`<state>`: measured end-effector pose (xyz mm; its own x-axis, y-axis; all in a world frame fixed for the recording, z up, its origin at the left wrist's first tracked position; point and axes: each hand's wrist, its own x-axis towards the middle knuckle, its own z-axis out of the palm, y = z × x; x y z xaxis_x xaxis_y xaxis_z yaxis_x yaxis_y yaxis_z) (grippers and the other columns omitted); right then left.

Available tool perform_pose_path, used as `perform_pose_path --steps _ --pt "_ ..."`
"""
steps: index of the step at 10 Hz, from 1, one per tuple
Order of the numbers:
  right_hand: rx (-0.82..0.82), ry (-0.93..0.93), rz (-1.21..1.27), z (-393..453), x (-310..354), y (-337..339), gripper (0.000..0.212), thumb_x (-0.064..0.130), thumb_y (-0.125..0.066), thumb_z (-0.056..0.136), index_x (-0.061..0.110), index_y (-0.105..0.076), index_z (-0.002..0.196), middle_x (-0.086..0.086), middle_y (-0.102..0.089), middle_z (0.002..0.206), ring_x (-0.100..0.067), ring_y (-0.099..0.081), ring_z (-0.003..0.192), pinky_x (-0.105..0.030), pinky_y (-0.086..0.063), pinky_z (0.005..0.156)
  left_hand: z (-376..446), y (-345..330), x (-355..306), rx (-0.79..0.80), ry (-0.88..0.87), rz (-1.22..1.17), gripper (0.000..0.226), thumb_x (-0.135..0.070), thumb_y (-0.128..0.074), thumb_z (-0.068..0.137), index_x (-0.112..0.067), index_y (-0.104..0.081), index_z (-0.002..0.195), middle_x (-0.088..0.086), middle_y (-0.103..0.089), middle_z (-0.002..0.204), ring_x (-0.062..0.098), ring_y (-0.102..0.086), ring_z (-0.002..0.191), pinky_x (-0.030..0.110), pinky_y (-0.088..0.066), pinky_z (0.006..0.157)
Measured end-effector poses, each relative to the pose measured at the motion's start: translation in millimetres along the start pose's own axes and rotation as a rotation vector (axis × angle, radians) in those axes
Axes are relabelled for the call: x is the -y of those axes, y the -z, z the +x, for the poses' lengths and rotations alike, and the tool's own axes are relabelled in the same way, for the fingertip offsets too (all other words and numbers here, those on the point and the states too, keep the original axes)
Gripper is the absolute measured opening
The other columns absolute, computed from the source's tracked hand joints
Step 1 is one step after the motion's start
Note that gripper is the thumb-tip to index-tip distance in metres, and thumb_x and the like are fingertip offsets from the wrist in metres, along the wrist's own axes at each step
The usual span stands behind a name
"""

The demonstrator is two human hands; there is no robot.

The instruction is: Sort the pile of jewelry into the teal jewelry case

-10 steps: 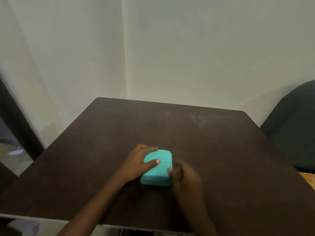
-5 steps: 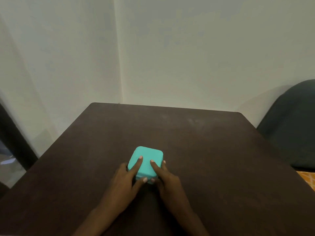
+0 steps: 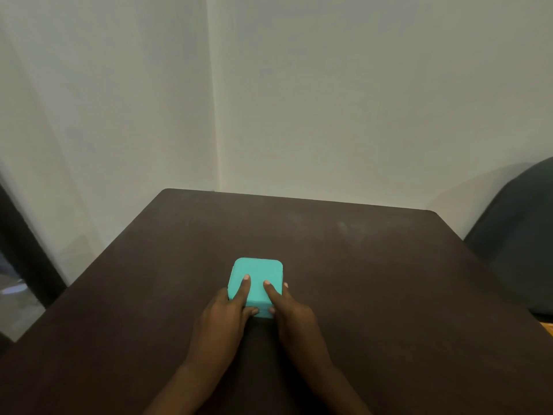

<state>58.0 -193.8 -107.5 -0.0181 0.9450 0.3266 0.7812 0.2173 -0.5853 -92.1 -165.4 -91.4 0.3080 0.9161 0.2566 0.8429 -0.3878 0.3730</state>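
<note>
Both hands clamped on the closed teal case, near the front edge of the desk.

The teal case (image 3: 256, 284) lies lid-down-shut on the dark desk (image 3: 374, 280), a little left of the middle and closer to the front edge than the back one; it looks nearly square, so no long axis stands out. It sits straight ahead of both hands, equally near each. The left hand (image 3: 225, 317) grips its left front corner, forefinger flat on the lid, thumb against the front face. The right hand (image 3: 294, 317) mirrors this on the right front corner. Count: one case, two hands, and no jewelry in view. Lifting the lid looks like the coming move.
</note>
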Motion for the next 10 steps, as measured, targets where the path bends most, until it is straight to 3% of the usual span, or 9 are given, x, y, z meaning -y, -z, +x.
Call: perform_pose_path --steps 1,2,4,6,7,8,9,10 --pt "0.015 0.000 -0.023 50.5 -7.3 -0.1 0.052 0.006 -0.050 0.092 0.018 -0.037 0.141 -0.024 -0.043 0.141 -0.032 -0.055 0.118 -0.035 -0.044 0.097 48.1 -2.0 5.4 0.008 0.058 0.037 0.064 -0.043 -0.041 0.094 -0.026 -0.011 0.149 0.012 -0.048 0.127 0.022 -0.053 0.108 0.032 -0.048 0.085" --pt "0.076 -0.051 -0.054 106.6 -18.5 -2.1 0.051 0.011 -0.043 0.097 0.021 -0.029 0.145 -0.021 -0.035 0.147 -0.029 -0.048 0.126 -0.036 -0.035 0.106 101.6 -8.7 14.1 -0.001 0.088 0.060 0.063 -0.042 -0.042 0.095 -0.024 -0.014 0.148 0.015 -0.050 0.125 0.026 -0.054 0.106 0.035 -0.049 0.084" --pt "0.107 -0.101 -0.118 184.3 -45.1 -19.9 0.053 0.012 -0.041 0.098 0.025 -0.023 0.147 -0.020 -0.031 0.150 -0.031 -0.045 0.127 -0.038 -0.037 0.107 178.7 -20.5 32.3 0.005 0.121 0.038 0.061 -0.039 -0.045 0.095 -0.024 -0.019 0.148 0.016 -0.051 0.124 0.026 -0.054 0.107 0.034 -0.046 0.086" --pt "-0.006 0.006 -0.032 184.1 -60.6 -33.6 0.055 0.008 -0.048 0.093 0.020 -0.031 0.144 -0.023 -0.038 0.145 -0.031 -0.056 0.117 -0.038 -0.046 0.099 182.6 -30.3 36.6 -0.053 0.122 -0.022 0.061 -0.036 -0.047 0.095 -0.025 -0.018 0.148 0.014 -0.048 0.129 0.023 -0.052 0.112 0.031 -0.045 0.088" --pt "0.061 -0.022 -0.048 186.2 -55.9 -25.3 0.058 0.011 -0.044 0.094 0.025 -0.023 0.146 -0.018 -0.029 0.150 -0.030 -0.051 0.123 -0.035 -0.042 0.102 183.8 -27.8 35.1 -0.050 0.122 -0.048 0.062 -0.034 -0.050 0.094 -0.024 -0.021 0.147 0.015 -0.049 0.130 0.025 -0.053 0.111 0.033 -0.046 0.088" --pt "0.217 -0.077 -0.026 188.9 -47.7 -7.8 0.061 0.010 -0.040 0.096 0.026 -0.013 0.148 -0.017 -0.018 0.155 -0.028 -0.045 0.128 -0.029 -0.036 0.103 184.6 -20.7 29.5 0.051 0.176 -0.083 0.064 -0.033 -0.047 0.095 -0.024 -0.013 0.148 0.016 -0.043 0.136 0.026 -0.050 0.115 0.033 -0.043 0.092" --pt "0.331 -0.103 0.003 192.6 -44.0 10.7 0.069 0.023 -0.044 0.096 0.027 0.003 0.147 -0.018 -0.008 0.156 -0.030 -0.036 0.135 -0.029 -0.035 0.103 188.6 -6.7 22.3 0.158 0.203 -0.022 0.077 -0.037 -0.049 0.092 -0.020 0.001 0.148 0.020 -0.025 0.149 0.031 -0.034 0.133 0.035 -0.036 0.105" --pt "0.325 -0.160 -0.063 199.5 -51.0 46.0 0.078 0.034 -0.046 0.094 0.028 0.014 0.145 -0.010 0.009 0.158 -0.027 -0.001 0.146 -0.036 -0.018 0.114 204.4 -1.1 11.6 -0.031 0.105 0.116 0.120 -0.047 -0.079 0.062 -0.007 -0.004 0.148 0.026 -0.035 0.145 0.041 -0.027 0.137 0.047 -0.031 0.106"
